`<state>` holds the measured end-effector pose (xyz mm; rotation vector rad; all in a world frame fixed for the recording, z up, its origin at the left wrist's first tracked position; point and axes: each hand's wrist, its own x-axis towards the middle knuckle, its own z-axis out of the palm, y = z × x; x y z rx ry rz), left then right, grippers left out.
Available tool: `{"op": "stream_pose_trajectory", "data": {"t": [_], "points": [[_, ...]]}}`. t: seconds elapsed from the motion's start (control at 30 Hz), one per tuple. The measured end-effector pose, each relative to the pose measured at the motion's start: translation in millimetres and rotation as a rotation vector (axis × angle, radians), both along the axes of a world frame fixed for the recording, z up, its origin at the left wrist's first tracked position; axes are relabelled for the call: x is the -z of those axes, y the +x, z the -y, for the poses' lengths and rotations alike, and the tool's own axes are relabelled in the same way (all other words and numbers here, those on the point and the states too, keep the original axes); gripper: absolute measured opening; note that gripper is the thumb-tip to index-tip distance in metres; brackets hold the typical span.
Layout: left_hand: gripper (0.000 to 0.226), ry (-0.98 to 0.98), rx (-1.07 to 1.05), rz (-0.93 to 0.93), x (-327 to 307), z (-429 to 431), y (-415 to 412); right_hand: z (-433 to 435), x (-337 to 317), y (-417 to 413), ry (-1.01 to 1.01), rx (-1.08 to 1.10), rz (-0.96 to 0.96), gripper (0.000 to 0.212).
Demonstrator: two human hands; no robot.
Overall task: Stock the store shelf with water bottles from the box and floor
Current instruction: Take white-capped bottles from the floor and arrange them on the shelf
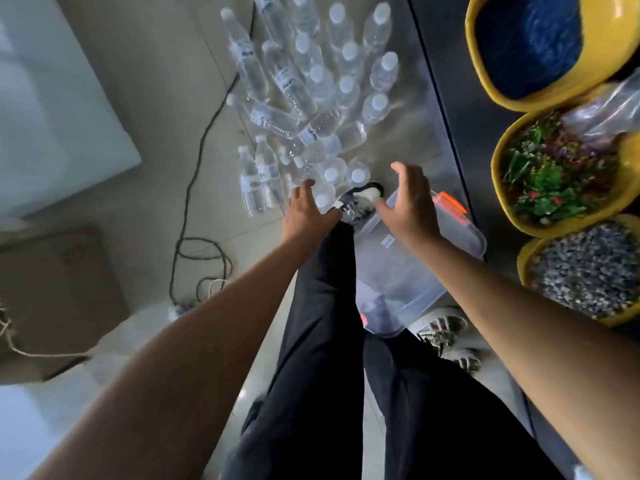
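**Q:** What fills the near field?
**A:** Two legs in dark trousers (322, 306) stand on the floor (145, 140). The rear shoe (446, 337) is nearest and the forward shoe (362, 199) is set ahead. A clear box (408, 271) with orange latches lies on the floor between them. Its far end is beside the forward shoe.

**Q:** How are the hands?
**A:** Both arms reach down and forward. The left hand (304, 213) is released, fingers spread, just over the white cap of an upright bottle (323, 199). Whether it touches the cap cannot be told. The right hand (408, 206) is also released, fingers splayed and slightly curved. It grasps nothing and hangs over the far end of the box.

**Q:** Where is the stock?
**A:** It is on the floor, beyond the hands. A few capped bottles stand just past the forward shoe, and to their left a pair (258, 183) lies side by side. Farther off, a heap (277, 116) of bottles lies crossed. Farthest are the upright rows (348, 51), on a glossy grey patch of floor.

**Q:** And the surroundings?
**A:** At the right are three yellow tubs (540, 98): gravel nearest, then greenery, then blue material. At the left is a carton (59, 292). A dark cable (194, 181) runs over the floor between the carton and the bottles.
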<state>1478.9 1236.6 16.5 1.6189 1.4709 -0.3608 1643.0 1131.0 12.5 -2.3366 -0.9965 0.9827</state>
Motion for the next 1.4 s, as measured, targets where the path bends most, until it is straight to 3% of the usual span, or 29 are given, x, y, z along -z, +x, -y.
{"op": "stream_pose_trajectory", "data": {"t": [0.3, 0.5, 0.67, 0.8, 0.97, 1.1, 1.27, 1.4], "points": [[0.086, 0.017, 0.236, -0.113, 175.7, -34.1, 24.2, -29.6, 172.8, 12.7, -0.286, -0.025, -0.191, 0.083], [0.087, 0.013, 0.319, -0.063, 212.6, -50.2, 21.8, -50.9, 218.7, 0.9, -0.245, -0.065, -0.230, 0.079], [0.081, 0.025, 0.264, -0.016, 201.6, -53.9, 24.0, -52.6, 207.5, 3.1, -0.176, -0.025, -0.149, 0.065], [0.079, 0.022, 0.101, 0.065, 155.7, -53.1, 35.5, -56.1, 159.9, 11.7, -0.114, 0.038, -0.099, 0.064], [0.073, 0.053, -0.039, 0.163, 56.4, -59.6, 55.5, -65.6, 55.5, 25.0, -0.007, 0.180, -0.059, 0.063], [0.075, 0.112, -0.118, 0.297, -55.6, -72.0, 73.2, -72.0, -57.9, 41.0, 0.130, 0.247, -0.041, 0.060], [0.053, 0.157, -0.208, 0.502, -206.3, -80.0, 94.8, -84.9, -209.8, 59.5, 0.297, 0.321, -0.001, 0.057], [0.057, 0.202, -0.249, 0.628, -326.5, -86.9, 111.9, -90.1, -333.7, 71.9, 0.428, 0.380, 0.034, 0.052]]}}
